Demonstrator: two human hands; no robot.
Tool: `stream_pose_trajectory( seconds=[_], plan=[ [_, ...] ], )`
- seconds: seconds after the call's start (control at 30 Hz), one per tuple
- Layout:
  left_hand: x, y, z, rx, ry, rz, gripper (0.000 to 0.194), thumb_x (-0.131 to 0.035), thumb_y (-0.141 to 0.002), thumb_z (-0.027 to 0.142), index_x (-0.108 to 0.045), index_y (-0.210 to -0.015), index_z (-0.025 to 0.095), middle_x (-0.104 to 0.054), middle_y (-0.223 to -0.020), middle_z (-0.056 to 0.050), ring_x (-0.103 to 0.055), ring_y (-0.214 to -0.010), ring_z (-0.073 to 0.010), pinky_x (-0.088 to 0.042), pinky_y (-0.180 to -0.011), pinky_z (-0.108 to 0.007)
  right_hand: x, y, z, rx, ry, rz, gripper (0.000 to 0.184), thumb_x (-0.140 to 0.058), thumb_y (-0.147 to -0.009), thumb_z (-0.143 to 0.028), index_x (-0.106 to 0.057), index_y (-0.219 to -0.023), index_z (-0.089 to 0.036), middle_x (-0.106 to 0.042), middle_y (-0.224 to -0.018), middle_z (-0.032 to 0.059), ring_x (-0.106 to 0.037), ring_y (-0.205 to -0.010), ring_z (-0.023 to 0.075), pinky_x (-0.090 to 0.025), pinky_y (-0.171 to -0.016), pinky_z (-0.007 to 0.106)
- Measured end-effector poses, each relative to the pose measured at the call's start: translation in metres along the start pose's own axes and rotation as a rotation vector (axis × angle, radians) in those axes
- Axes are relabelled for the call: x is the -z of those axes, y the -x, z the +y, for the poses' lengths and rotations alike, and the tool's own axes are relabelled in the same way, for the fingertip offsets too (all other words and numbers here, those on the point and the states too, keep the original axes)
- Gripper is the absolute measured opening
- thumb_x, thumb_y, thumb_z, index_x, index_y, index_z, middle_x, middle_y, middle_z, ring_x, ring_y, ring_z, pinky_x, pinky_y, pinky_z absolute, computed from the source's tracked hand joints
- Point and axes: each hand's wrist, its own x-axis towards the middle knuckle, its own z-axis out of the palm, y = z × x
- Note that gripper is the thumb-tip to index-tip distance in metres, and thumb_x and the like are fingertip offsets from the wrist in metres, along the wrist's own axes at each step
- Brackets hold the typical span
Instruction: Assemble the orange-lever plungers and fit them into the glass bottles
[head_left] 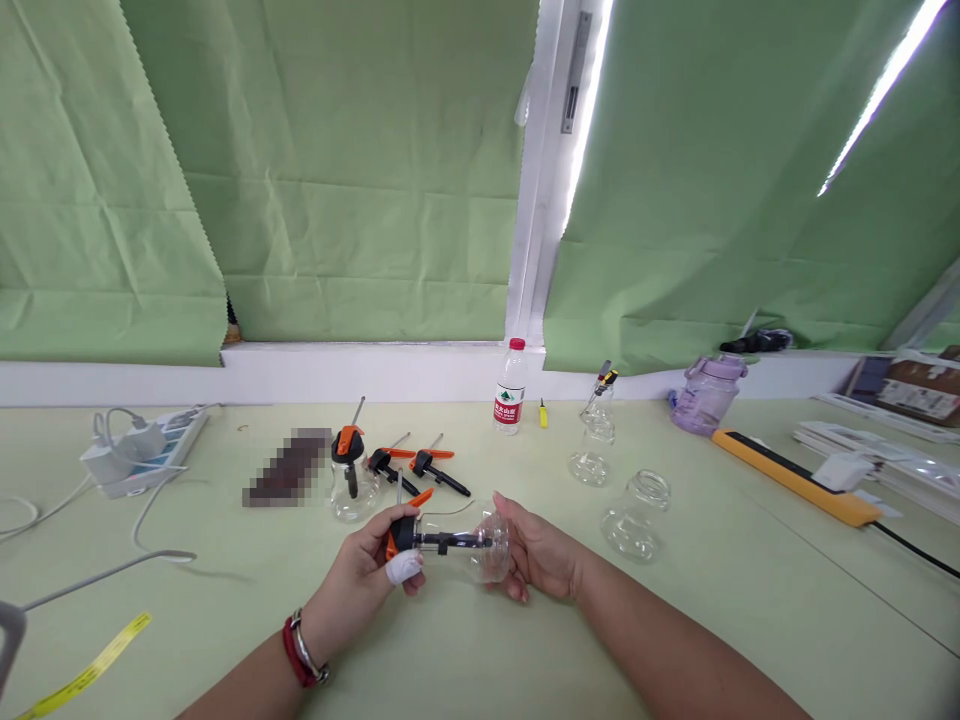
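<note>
Level above the table, a clear glass bottle [491, 562] lies on its side between my hands. My left hand [367, 570], its thumb wrapped in white, is closed around the black-and-orange pump cap [403, 537] at the bottle's neck. A black tube [454, 541] runs from that cap inside the glass. My right hand [541, 550] grips the wide base end. Just beyond my left hand, a similar capped bottle [347, 490] stands upright. Two loose pump caps, one nearer [391, 468] and one farther right [439, 470], lie beside it.
An uncapped glass bottle [634, 518] stands right of my hands, and another [591, 462] behind it holds tools. At the back are a water bottle [510, 390] and a purple jug [706, 395]. Power strips lie left [161, 450] and right [795, 478], with cables.
</note>
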Motion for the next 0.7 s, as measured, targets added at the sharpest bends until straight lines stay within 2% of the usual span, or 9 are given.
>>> stream_pose_trajectory(
  seconds=[0.1, 0.17, 0.23, 0.27, 0.3, 0.4, 0.7],
  plan=[
    [0.001, 0.000, -0.001, 0.002, 0.017, -0.002, 0.048, -0.070, -0.072, 0.038, -0.052, -0.112, 0.018, -0.063, -0.061, 0.003, -0.061, -0.054, -0.0149, -0.053, -0.061, -0.030, 0.001, 0.003, 0.000, 0.097, 0.058, 0.018, 0.073, -0.030, -0.080, -0.075, -0.048, -0.117, -0.015, -0.067, -0.075, 0.0074, -0.060, -0.047, 0.0141, -0.040, -0.038, 0.021],
    [0.002, 0.000, -0.002, 0.004, 0.033, 0.004, 0.047, -0.069, -0.073, 0.037, -0.051, -0.112, 0.018, -0.063, -0.061, 0.003, -0.061, -0.055, -0.0151, -0.053, -0.062, -0.031, 0.002, 0.006, 0.000, 0.245, 0.078, 0.029, 0.076, -0.051, -0.076, -0.069, -0.032, -0.133, -0.023, -0.063, -0.102, 0.0105, -0.066, -0.069, 0.0174, -0.048, -0.051, 0.025],
    [0.002, -0.001, -0.003, 0.012, 0.051, 0.021, 0.047, -0.069, -0.073, 0.036, -0.051, -0.113, 0.018, -0.062, -0.060, 0.003, -0.062, -0.056, -0.0158, -0.053, -0.062, -0.033, 0.002, 0.009, -0.001, 0.393, 0.097, 0.013, 0.091, -0.074, -0.066, -0.053, -0.023, -0.138, -0.034, -0.045, -0.129, 0.0113, -0.063, -0.092, 0.0193, -0.051, -0.069, 0.031],
    [0.003, -0.001, -0.003, 0.015, 0.062, 0.031, 0.047, -0.069, -0.073, 0.036, -0.051, -0.113, 0.018, -0.062, -0.060, 0.003, -0.062, -0.056, -0.0162, -0.053, -0.062, -0.033, 0.002, 0.010, -0.001, 0.445, 0.117, 0.004, 0.096, -0.081, -0.060, -0.045, -0.024, -0.137, -0.037, -0.038, -0.135, 0.0105, -0.060, -0.098, 0.0198, -0.050, -0.075, 0.032],
    [0.002, -0.001, -0.004, 0.016, 0.074, 0.039, 0.047, -0.069, -0.073, 0.037, -0.052, -0.113, 0.018, -0.062, -0.061, 0.002, -0.063, -0.056, -0.0165, -0.053, -0.062, -0.034, 0.002, 0.010, -0.002, 0.483, 0.145, 0.000, 0.098, -0.085, -0.057, -0.038, -0.027, -0.136, -0.037, -0.034, -0.137, 0.0097, -0.058, -0.101, 0.0199, -0.048, -0.079, 0.033],
    [0.001, -0.002, -0.003, 0.014, 0.098, 0.048, 0.049, -0.069, -0.073, 0.038, -0.051, -0.113, 0.018, -0.063, -0.062, 0.002, -0.063, -0.056, -0.0166, -0.053, -0.061, -0.034, 0.001, 0.011, -0.003, 0.533, 0.209, 0.024, 0.086, -0.085, -0.058, -0.029, -0.038, -0.129, -0.034, -0.041, -0.127, 0.0073, -0.058, -0.097, 0.0186, -0.047, -0.080, 0.034],
    [0.002, 0.000, -0.002, -0.011, 0.036, 0.019, 0.047, -0.067, -0.075, 0.038, -0.049, -0.114, 0.017, -0.065, -0.060, 0.001, -0.062, -0.055, -0.0157, -0.053, -0.062, -0.032, 0.001, 0.008, -0.002, 0.445, 0.135, 0.024, 0.067, -0.079, -0.064, -0.034, -0.043, -0.120, -0.027, -0.053, -0.102, 0.0037, -0.061, -0.074, 0.0140, -0.046, -0.060, 0.025]
  ],
)
